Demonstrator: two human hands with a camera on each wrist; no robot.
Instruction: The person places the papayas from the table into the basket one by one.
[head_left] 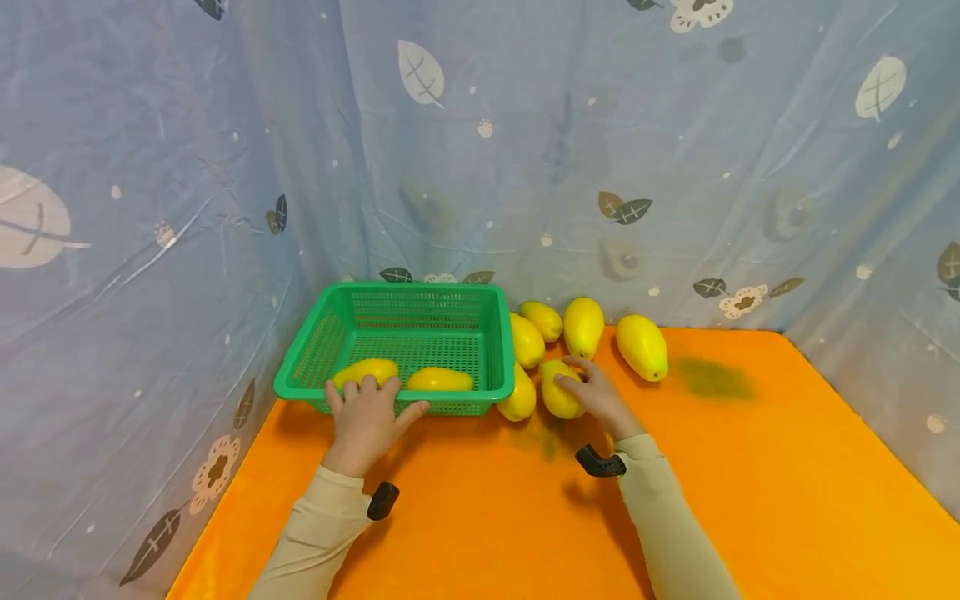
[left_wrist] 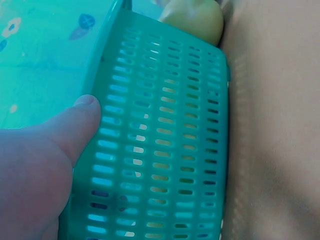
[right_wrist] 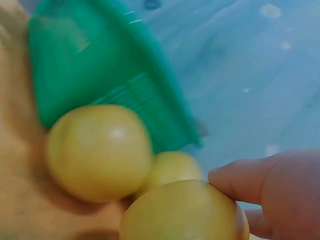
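My left hand (head_left: pixel 365 425) grips the near rim of a green plastic basket (head_left: pixel 427 287), fingers over the edge. In the left wrist view its thumb (left_wrist: pixel 86 107) lies along the outside of the slotted wall. Two yellow mangoes (head_left: pixel 440 379) lie inside, along the near wall. Right of the basket, my right hand (head_left: pixel 596 393) holds another mango (head_left: pixel 561 390) between thumb and fingers. The right wrist view shows this mango (right_wrist: pixel 182 212) at the bottom, with two more mangoes (right_wrist: pixel 100 152) between it and the basket (right_wrist: pixel 165 95).
Two mangoes (head_left: pixel 519 398) sit close against the basket's right side. Farther back are a smaller mango (head_left: pixel 542 320), an upright-looking one (head_left: pixel 583 325) and one apart on the right (head_left: pixel 642 346). An orange cloth (head_left: pixel 480 517) covers the table; a patterned blue-grey curtain (head_left: pixel 517 167) hangs behind.
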